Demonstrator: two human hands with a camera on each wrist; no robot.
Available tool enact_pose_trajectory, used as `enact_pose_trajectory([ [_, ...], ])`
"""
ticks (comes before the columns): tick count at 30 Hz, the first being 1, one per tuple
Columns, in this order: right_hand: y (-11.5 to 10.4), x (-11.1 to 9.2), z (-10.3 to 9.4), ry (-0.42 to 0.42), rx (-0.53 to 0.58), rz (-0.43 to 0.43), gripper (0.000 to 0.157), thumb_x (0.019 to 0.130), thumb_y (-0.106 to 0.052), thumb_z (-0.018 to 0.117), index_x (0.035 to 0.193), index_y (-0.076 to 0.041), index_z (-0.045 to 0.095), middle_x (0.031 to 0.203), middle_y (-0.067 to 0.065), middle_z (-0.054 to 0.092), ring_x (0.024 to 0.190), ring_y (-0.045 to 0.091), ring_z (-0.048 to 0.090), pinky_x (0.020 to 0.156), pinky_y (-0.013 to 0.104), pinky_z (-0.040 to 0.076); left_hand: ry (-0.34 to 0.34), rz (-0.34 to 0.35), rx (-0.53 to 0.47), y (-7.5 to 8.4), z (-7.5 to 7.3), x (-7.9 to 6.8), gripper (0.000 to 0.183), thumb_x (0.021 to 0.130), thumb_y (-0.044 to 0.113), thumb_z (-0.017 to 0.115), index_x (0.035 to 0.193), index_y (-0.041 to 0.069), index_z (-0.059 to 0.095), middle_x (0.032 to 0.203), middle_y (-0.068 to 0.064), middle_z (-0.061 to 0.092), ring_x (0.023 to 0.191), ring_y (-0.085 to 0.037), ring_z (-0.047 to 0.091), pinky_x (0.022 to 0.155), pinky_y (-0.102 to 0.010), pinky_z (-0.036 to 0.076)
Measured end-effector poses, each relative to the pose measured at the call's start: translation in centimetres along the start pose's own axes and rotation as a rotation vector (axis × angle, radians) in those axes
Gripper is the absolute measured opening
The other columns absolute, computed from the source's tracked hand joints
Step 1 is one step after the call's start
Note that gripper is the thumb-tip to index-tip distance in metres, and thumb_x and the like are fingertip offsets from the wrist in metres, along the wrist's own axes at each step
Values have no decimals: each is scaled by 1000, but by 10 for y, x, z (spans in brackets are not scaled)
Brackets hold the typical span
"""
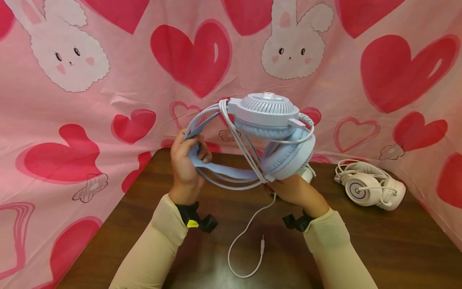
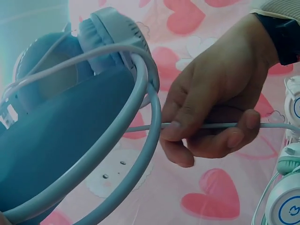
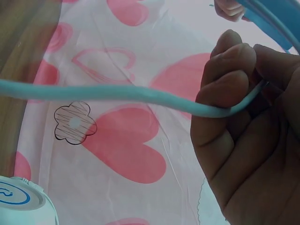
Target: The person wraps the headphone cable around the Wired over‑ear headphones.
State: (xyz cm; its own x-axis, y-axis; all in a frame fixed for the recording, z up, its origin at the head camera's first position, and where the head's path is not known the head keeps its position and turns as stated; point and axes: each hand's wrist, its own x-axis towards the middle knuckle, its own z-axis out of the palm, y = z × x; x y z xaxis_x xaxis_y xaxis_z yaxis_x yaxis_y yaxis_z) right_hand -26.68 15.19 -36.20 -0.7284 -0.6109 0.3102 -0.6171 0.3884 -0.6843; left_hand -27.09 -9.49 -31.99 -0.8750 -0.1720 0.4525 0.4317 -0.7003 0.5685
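A pair of light blue headphones [image 1: 267, 108] is held up above the table, tilted on its side, with cable loops wound around the headband. My left hand [image 1: 185, 160] grips the headband at its top. Beside the lower ear cup, my right hand [image 1: 292, 188] is partly hidden by the headphones. The right wrist view shows this right hand [image 3: 248, 140] curled around the thin cable [image 3: 93, 92], and in the left wrist view the cable passes between its thumb and fingers. The cable's free end curves down to a plug [image 1: 262, 245].
White headphones [image 1: 364, 190] lie at the table's right rear. Another white pair with mint-green cushions [image 2: 287, 206] is mostly hidden behind my right hand in the head view. A pink heart-and-rabbit cloth [image 1: 119, 84] hangs around the brown table [image 1: 393, 245].
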Motion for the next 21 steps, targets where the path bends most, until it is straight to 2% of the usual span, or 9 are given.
enact_pose_trajectory([
  [4, -1, 1, 2, 12, -39, 6, 18, 98, 2, 49, 85, -6, 58, 70, -5, 55, 59, 10, 52, 56, 26, 45, 42, 18, -4, 1, -1, 3, 15, 89, -4, 42, 81, 4, 51, 63, -5, 42, 46, -10, 29, 43, -21, 28],
  [9, -3, 3, 3, 48, -101, -33, 21, 97, -1, 52, 80, -10, 59, 67, -8, 54, 57, 7, 52, 55, 26, 46, 87, 28, 2, 2, -2, 6, 15, 90, -3, 43, 81, 5, 52, 61, -4, 40, 47, -10, 29, 43, -22, 29],
  [14, -5, 5, 3, 67, -151, -28, 23, 99, -12, 55, 77, -15, 59, 62, -11, 53, 55, 5, 52, 54, 26, 46, 118, 39, 10, 5, -4, 9, 15, 91, -1, 43, 81, 7, 51, 62, -4, 38, 48, -12, 29, 43, -22, 29],
  [21, -9, 8, 3, 8, -179, -4, 13, 99, -19, 56, 88, -13, 59, 66, -11, 54, 54, 6, 52, 54, 26, 47, 159, 81, 53, 8, -9, 12, 14, 93, 1, 46, 81, 7, 49, 62, -4, 36, 49, -14, 30, 43, -23, 30],
])
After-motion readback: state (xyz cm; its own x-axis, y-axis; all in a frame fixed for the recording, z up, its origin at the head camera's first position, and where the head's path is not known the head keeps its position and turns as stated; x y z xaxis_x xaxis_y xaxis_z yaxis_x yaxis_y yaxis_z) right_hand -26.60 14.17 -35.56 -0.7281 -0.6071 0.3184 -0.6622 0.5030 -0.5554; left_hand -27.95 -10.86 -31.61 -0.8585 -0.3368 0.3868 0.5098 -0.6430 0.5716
